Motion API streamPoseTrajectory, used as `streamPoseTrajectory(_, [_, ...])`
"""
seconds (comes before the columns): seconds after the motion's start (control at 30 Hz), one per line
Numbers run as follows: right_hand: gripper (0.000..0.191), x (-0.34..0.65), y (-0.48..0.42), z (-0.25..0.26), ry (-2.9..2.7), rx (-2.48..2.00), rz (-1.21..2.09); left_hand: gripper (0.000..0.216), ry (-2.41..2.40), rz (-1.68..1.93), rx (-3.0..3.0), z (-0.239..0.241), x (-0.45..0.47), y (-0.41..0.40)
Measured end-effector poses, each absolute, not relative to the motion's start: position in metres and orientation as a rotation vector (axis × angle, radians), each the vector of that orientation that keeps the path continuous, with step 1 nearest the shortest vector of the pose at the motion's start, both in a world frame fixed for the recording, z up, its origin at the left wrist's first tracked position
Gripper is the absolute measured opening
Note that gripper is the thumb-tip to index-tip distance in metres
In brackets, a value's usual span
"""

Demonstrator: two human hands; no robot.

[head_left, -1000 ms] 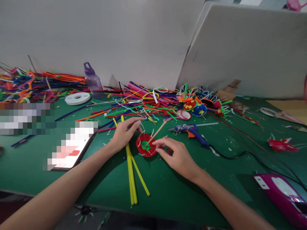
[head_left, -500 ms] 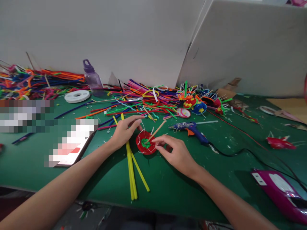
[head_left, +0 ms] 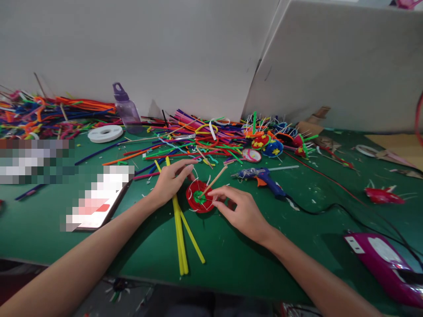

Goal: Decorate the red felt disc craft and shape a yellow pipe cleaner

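A round red pipe-cleaner disc (head_left: 193,203) with a green centre sits between my hands, thin white strands sticking out around it. From its middle a wooden stick (head_left: 216,179) slants up to the right. My left hand (head_left: 172,178) is closed at the disc's upper left, thumb and fingertips together by a white strand; whether they grip it is unclear. At the disc's right edge, my right hand (head_left: 236,207) is closed in a pinch; what lies between its fingertips is too small to make out. Yellow pipe cleaners (head_left: 179,237) lie under and below my left hand.
A blue glue gun (head_left: 264,178) with a black cord lies right of my hands. Left are a lit phone (head_left: 102,202), a white ribbon spool (head_left: 105,133) and a purple bottle (head_left: 127,110). Pipe cleaners (head_left: 185,141) pile along the wall. A magenta device (head_left: 380,264) sits front right.
The view has shifted very slightly. My hands and the red disc keep almost the same positions.
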State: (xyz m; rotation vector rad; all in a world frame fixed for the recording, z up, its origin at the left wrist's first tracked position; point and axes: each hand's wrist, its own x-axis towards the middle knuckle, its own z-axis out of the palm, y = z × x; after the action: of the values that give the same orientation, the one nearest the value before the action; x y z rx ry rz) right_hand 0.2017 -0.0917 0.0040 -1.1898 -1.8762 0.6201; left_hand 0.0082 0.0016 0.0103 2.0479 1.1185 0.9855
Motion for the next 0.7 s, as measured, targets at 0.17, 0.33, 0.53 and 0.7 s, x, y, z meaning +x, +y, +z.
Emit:
streamPoseTrajectory(0.17, [0.016, 0.2023, -0.0922, 0.0036, -1.881, -1.185, 0.621, 0.040, 1.109, 0.990, 2.063, 0.0102, 0.0078, 0.0017])
streamPoseTrajectory(0.33, [0.017, 0.2031, -0.0933, 0.0045, -1.900, -1.150, 0.621, 0.039, 1.103, 0.998, 2.064, 0.0114, 0.0077, 0.0011])
streamPoseTrajectory(0.53, [0.017, 0.2037, -0.0930, 0.0029, -1.901, -1.147, 0.617, 0.050, 1.114, 1.239, 1.873, 0.0135, 0.0046, 0.0030])
streamPoseTrajectory(0.7, [0.018, 0.2039, -0.0927, 0.0018, -1.925, -1.143, 0.620, 0.054, 1.114, 1.325, 1.723, 0.0126, 0.0020, 0.0066])
